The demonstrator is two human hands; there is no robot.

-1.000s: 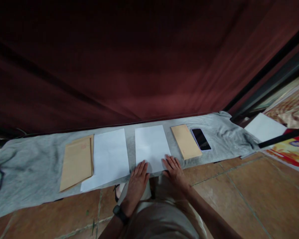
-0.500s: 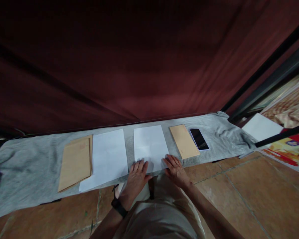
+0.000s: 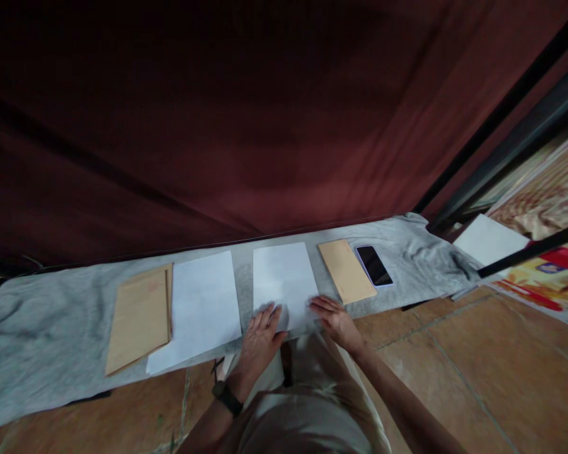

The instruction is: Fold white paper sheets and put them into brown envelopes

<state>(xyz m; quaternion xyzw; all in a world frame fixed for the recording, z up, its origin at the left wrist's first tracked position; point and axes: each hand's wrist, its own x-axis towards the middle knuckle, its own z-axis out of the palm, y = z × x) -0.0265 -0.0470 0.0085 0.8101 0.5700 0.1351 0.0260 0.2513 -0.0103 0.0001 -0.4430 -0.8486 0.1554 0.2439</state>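
The fingers of the left hand (image 3: 259, 335) are laid flat and spread on the near left corner of a white rectangular sheet of paper (image 3: 283, 280), and nothing is grasped by them; a black band (image 3: 226, 398) is worn at that wrist. The fingers of the right hand (image 3: 335, 317) are likewise stretched out and pressed flat at the near right corner of the same white sheet, with nothing clenched. The white sheet is spread lengthwise on a long grey cloth (image 3: 52, 328) that is laid over a brown tiled floor (image 3: 478, 359), and its near edge is held down between the two hands. Just to the right of the white sheet a small tan paper envelope (image 3: 346, 270) is laid, and beside that a black smartphone (image 3: 373, 265) is set face up. Just to the left of the white sheet a second, larger white sheet (image 3: 200, 309) is placed, and its left edge is overlapped with a large tan envelope (image 3: 139, 317). Beyond the white sheet a dark red curtain (image 3: 246, 113) is hung. Far to the right of the white sheet, off the cloth, another white page (image 3: 488, 240) is seen.
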